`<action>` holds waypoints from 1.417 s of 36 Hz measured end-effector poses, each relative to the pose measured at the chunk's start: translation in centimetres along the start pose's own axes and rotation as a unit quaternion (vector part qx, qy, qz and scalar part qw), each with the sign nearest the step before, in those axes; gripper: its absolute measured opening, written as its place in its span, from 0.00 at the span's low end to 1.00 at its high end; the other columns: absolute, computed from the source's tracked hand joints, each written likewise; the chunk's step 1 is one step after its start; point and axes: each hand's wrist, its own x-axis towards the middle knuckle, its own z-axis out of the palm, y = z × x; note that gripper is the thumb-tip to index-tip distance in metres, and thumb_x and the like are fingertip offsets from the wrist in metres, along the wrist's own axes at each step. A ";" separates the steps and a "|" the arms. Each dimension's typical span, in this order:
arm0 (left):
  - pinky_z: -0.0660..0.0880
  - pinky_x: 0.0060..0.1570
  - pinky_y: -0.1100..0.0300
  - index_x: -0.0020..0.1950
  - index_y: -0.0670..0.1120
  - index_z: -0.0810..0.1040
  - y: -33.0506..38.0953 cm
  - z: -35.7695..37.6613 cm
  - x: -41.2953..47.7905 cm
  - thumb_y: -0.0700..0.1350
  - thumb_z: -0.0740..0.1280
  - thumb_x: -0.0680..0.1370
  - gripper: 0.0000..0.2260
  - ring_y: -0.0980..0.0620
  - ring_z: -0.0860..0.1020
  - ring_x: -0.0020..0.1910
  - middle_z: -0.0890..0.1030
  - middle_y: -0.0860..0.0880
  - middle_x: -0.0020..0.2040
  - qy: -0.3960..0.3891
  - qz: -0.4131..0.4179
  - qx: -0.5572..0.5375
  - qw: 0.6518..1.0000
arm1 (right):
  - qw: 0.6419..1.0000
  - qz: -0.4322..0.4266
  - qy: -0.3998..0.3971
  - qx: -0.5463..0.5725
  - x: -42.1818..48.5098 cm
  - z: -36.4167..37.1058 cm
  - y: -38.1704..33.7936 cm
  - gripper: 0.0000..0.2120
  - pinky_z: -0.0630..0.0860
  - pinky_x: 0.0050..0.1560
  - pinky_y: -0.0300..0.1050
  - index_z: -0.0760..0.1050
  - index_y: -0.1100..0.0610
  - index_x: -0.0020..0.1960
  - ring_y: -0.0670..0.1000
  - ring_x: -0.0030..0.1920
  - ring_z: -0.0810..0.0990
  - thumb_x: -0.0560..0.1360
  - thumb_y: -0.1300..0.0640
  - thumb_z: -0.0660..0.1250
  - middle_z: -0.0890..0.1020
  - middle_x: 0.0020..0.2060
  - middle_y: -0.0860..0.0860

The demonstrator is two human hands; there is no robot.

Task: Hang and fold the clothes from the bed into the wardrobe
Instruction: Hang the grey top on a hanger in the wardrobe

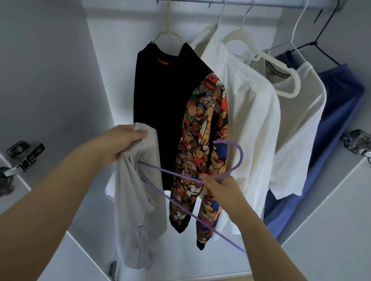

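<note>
My left hand [122, 140] grips the top of a light grey garment [138, 204] that hangs down in front of the open wardrobe. My right hand [217, 186] pinches a purple hanger [236, 156] at the base of its hook. One arm of the hanger reaches left into the grey garment; the other points down to the right. Behind them, on the rail [241, 1], hang a black top with a teddy-bear print sleeve [202, 140], a white shirt [249, 112], a white T-shirt [297, 128] and a blue garment [337, 120].
White wardrobe walls stand on both sides, with metal door hinges at the left [24, 156] and right [357, 144]. A black wire rack [321, 40] shows at the top right behind the clothes. A gap on the rail lies left of the black top.
</note>
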 end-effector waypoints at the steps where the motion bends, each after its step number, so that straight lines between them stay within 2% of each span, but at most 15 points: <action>1: 0.78 0.32 0.67 0.46 0.46 0.79 0.0 0.6 -0.3 0.41 0.64 0.78 0.04 0.55 0.80 0.33 0.82 0.50 0.37 -0.023 0.004 -0.003 1.000 | 1.000 0.000 -0.010 0.011 0.0 0.4 -0.2 0.22 0.64 0.27 0.33 0.76 0.51 0.25 0.42 0.21 0.66 0.77 0.52 0.63 0.73 0.21 0.49; 4: 0.77 0.36 0.66 0.45 0.46 0.80 0.0 1.9 -1.0 0.42 0.64 0.78 0.05 0.56 0.80 0.35 0.82 0.49 0.38 -0.083 0.021 0.025 0.996 | 0.998 0.005 -0.041 0.045 -0.1 1.3 -0.7 0.21 0.59 0.25 0.37 0.75 0.49 0.27 0.43 0.21 0.60 0.79 0.54 0.62 0.64 0.18 0.44; 9: 0.76 0.33 0.68 0.41 0.47 0.82 0.8 2.4 -1.7 0.43 0.66 0.76 0.07 0.58 0.80 0.33 0.83 0.51 0.35 -0.145 0.018 0.062 0.987 | 0.994 0.009 -0.093 0.055 -0.2 1.5 -1.2 0.19 0.59 0.20 0.32 0.81 0.46 0.31 0.42 0.19 0.59 0.79 0.53 0.61 0.62 0.17 0.43; 14: 0.74 0.37 0.68 0.48 0.43 0.82 1.1 2.9 -2.1 0.43 0.66 0.77 0.06 0.56 0.78 0.36 0.82 0.48 0.40 -0.192 0.023 0.158 0.968 | 0.990 0.001 -0.115 0.078 -0.2 1.7 -1.8 0.19 0.57 0.20 0.33 0.82 0.48 0.32 0.43 0.18 0.57 0.79 0.54 0.61 0.62 0.16 0.43; 18: 0.73 0.45 0.62 0.52 0.39 0.81 0.9 3.9 -2.4 0.43 0.67 0.76 0.10 0.51 0.78 0.43 0.82 0.42 0.47 -0.220 0.013 0.223 0.950 | 0.988 0.030 -0.069 0.135 -0.2 1.5 -1.8 0.17 0.55 0.19 0.34 0.79 0.55 0.34 0.43 0.17 0.57 0.80 0.57 0.60 0.61 0.15 0.44; 23: 0.72 0.35 0.67 0.41 0.45 0.81 1.1 3.0 -1.4 0.43 0.70 0.75 0.03 0.53 0.77 0.36 0.81 0.47 0.37 -0.065 0.060 0.231 0.969 | 0.979 0.074 -0.005 0.187 -0.5 -0.5 -1.2 0.17 0.55 0.17 0.33 0.78 0.61 0.35 0.43 0.15 0.56 0.80 0.58 0.60 0.60 0.14 0.46; 27: 0.74 0.46 0.58 0.43 0.46 0.80 1.4 1.3 -0.3 0.39 0.68 0.75 0.03 0.49 0.77 0.39 0.80 0.47 0.40 0.034 0.072 0.171 0.982 | 0.985 0.070 -0.019 0.158 -0.7 -2.1 -1.1 0.18 0.54 0.18 0.33 0.78 0.61 0.34 0.43 0.17 0.55 0.80 0.57 0.60 0.60 0.16 0.47; 30: 0.74 0.48 0.58 0.46 0.46 0.79 1.8 0.3 0.3 0.39 0.68 0.75 0.03 0.48 0.77 0.42 0.80 0.44 0.44 0.100 0.079 0.124 0.984 | 0.987 0.065 -0.025 0.147 -0.7 -3.3 -1.1 0.17 0.55 0.18 0.33 0.79 0.60 0.34 0.44 0.17 0.56 0.79 0.57 0.61 0.60 0.16 0.47; 34: 0.70 0.22 0.73 0.51 0.44 0.76 2.1 -0.3 0.9 0.39 0.65 0.77 0.04 0.58 0.75 0.28 0.79 0.52 0.31 0.163 0.085 0.050 0.982 | 0.982 0.059 -0.017 0.179 -0.7 -4.1 -0.8 0.17 0.54 0.19 0.34 0.81 0.60 0.37 0.45 0.18 0.55 0.79 0.56 0.60 0.60 0.17 0.47; 36: 0.69 0.21 0.74 0.48 0.42 0.76 2.0 -0.4 1.0 0.37 0.64 0.77 0.03 0.63 0.74 0.21 0.77 0.55 0.24 0.180 0.090 0.018 0.979 | 0.972 0.057 -0.017 0.225 -0.7 -4.3 -0.6 0.18 0.54 0.20 0.34 0.80 0.60 0.36 0.45 0.18 0.55 0.80 0.56 0.59 0.59 0.18 0.47; 39: 0.69 0.22 0.74 0.38 0.45 0.75 1.7 -0.5 0.8 0.36 0.64 0.78 0.09 0.66 0.74 0.20 0.77 0.58 0.22 0.179 0.097 -0.010 0.979 | 0.956 0.051 -0.020 0.289 -0.6 -4.7 -0.8 0.21 0.54 0.19 0.33 0.80 0.58 0.31 0.44 0.18 0.54 0.79 0.55 0.58 0.59 0.17 0.46; 42: 0.71 0.24 0.74 0.37 0.47 0.75 1.4 -0.3 0.5 0.36 0.64 0.78 0.11 0.61 0.76 0.26 0.79 0.52 0.29 0.149 0.096 -0.011 0.984 | 0.969 0.035 -0.028 0.243 -0.5 -4.7 -1.2 0.20 0.55 0.19 0.34 0.80 0.58 0.32 0.44 0.18 0.55 0.79 0.54 0.59 0.59 0.17 0.46; 45: 0.71 0.26 0.76 0.39 0.46 0.77 1.4 0.1 0.2 0.35 0.63 0.77 0.09 0.59 0.74 0.32 0.78 0.55 0.30 0.145 0.111 0.035 0.983 | 0.982 0.040 -0.023 0.183 -0.7 -4.4 -1.3 0.19 0.56 0.19 0.35 0.80 0.58 0.35 0.45 0.19 0.55 0.79 0.54 0.60 0.60 0.18 0.47; 48: 0.66 0.25 0.79 0.35 0.48 0.75 1.5 0.2 -0.4 0.35 0.64 0.76 0.13 0.65 0.73 0.26 0.77 0.53 0.28 0.154 0.163 0.122 0.967 | 0.986 0.046 -0.021 0.159 -0.8 -4.2 -1.3 0.18 0.56 0.19 0.35 0.81 0.59 0.37 0.45 0.19 0.56 0.80 0.54 0.60 0.60 0.18 0.48; 51: 0.67 0.30 0.73 0.36 0.44 0.78 1.8 0.5 -1.1 0.37 0.64 0.76 0.09 0.55 0.72 0.34 0.76 0.46 0.36 0.150 0.203 0.201 0.947 | 0.991 0.049 -0.015 0.128 -0.9 -3.7 -1.4 0.16 0.56 0.20 0.35 0.81 0.58 0.38 0.45 0.19 0.57 0.79 0.55 0.60 0.61 0.18 0.48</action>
